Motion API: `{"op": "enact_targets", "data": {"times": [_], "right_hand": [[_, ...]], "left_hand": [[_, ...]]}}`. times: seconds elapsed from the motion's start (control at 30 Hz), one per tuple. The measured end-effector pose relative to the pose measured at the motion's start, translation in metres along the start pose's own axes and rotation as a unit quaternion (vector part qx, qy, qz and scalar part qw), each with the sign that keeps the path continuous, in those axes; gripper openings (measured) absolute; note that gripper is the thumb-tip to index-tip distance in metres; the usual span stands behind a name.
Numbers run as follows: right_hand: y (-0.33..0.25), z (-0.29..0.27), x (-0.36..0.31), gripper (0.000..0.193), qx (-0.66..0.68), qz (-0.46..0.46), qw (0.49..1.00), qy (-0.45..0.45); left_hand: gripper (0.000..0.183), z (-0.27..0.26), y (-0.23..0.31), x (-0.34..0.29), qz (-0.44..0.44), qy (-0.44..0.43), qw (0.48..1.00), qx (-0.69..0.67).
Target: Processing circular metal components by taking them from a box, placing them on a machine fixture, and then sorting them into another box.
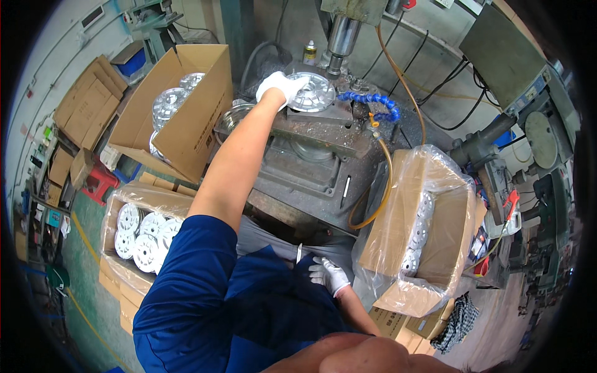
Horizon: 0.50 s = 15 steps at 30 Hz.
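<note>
My left hand (278, 88), in a white glove, reaches out to the machine table and grips the left rim of a round silver metal disc (313, 93). The disc lies flat on a steel block (323, 116), close below and left of the machine's spindle (339, 46). Part of its rim is hidden under my fingers. Near my lap rests my right hand (329, 275), also gloved, its fingers loosely apart with nothing visible in them. A blue segmented coolant hose (379, 102) curves beside the disc on the right.
A tall cardboard box (205, 93) with similar discs stands at left, above a plastic-lined box (112, 227) holding several more. On the right is another lined box (388, 236) with a row of discs. An amber hose (390, 180) hangs before it; a spray can (310, 53) stands behind.
</note>
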State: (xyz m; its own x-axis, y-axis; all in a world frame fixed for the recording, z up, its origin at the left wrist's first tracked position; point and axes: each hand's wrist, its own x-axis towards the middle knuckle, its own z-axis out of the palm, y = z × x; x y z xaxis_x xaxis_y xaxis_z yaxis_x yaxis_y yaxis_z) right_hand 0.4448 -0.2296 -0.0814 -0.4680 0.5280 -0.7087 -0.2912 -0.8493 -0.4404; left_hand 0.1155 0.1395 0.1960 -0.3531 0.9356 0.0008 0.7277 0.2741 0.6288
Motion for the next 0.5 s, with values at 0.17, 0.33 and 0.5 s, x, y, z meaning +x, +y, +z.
{"op": "enact_targets", "data": {"times": [0.17, 0.33, 0.5], "right_hand": [[0.0014, 0.0004, -0.0014, 0.038, 0.011, -0.008, 1.000, 0.010], [0.0016, 0.0008, -0.0035, 0.039, 0.017, -0.011, 1.000, 0.007], [0.0032, -0.0029, -0.0021, 0.041, 0.014, -0.021, 1.000, -0.004]], "left_hand": [[0.092, 0.0008, -0.0009, 0.0042, 0.005, -0.008, 1.000, 0.012], [0.095, -0.0009, -0.0004, 0.0059, -0.009, -0.042, 0.999, 0.018], [0.093, 0.0015, -0.0023, 0.0029, 0.012, -0.004, 1.000, 0.012]]}}
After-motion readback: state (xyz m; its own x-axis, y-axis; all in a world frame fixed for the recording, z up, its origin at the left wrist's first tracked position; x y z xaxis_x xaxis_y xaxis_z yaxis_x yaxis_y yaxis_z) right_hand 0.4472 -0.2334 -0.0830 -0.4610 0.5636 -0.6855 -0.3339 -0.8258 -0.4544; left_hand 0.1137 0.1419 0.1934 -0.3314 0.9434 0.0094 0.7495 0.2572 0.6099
